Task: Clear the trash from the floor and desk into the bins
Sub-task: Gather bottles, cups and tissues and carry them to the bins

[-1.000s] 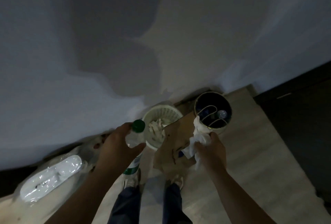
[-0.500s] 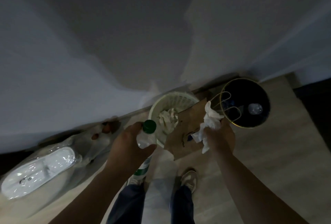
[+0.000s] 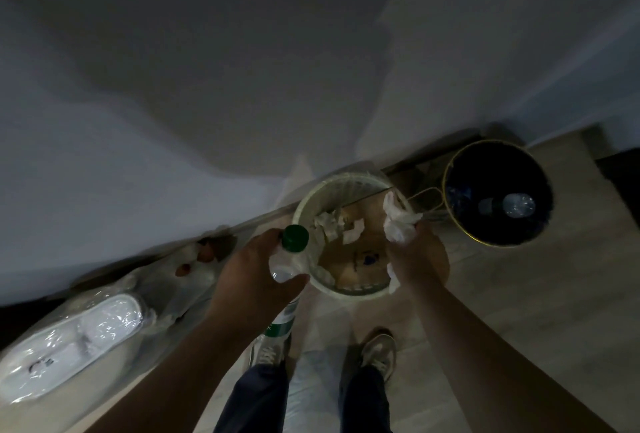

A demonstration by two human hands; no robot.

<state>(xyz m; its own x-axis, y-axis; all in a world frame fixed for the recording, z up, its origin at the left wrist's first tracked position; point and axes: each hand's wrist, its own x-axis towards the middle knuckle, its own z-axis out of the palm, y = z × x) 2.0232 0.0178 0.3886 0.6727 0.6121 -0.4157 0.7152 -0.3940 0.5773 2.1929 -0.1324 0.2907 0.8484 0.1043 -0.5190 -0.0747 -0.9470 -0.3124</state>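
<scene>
My left hand (image 3: pixel 252 276) grips a clear plastic bottle (image 3: pixel 289 266) with a green cap, held upright just left of the white basket bin (image 3: pixel 306 204). My right hand (image 3: pixel 412 256) holds a crumpled white tissue (image 3: pixel 398 221) over the right rim of that bin, along with a brown paper sheet (image 3: pixel 356 259) that lies across the bin's opening. Crumpled white paper (image 3: pixel 329 221) sits inside the white bin. To the right stands a dark round bin (image 3: pixel 540 224) with a gold rim, holding a plastic bottle (image 3: pixel 517 204).
A wrapped white slipper (image 3: pixel 69 339) lies in clear plastic at the lower left by the wall. A clear bag (image 3: pixel 183 273) with small dark items sits beside it. My two shoes (image 3: pixel 377 353) stand on the wooden floor below the bins. A white wall rises behind.
The view shifted right to left, so both bins sit further right. My right hand carried the tissue and brown paper over the white bin; the paper now lies across its opening.
</scene>
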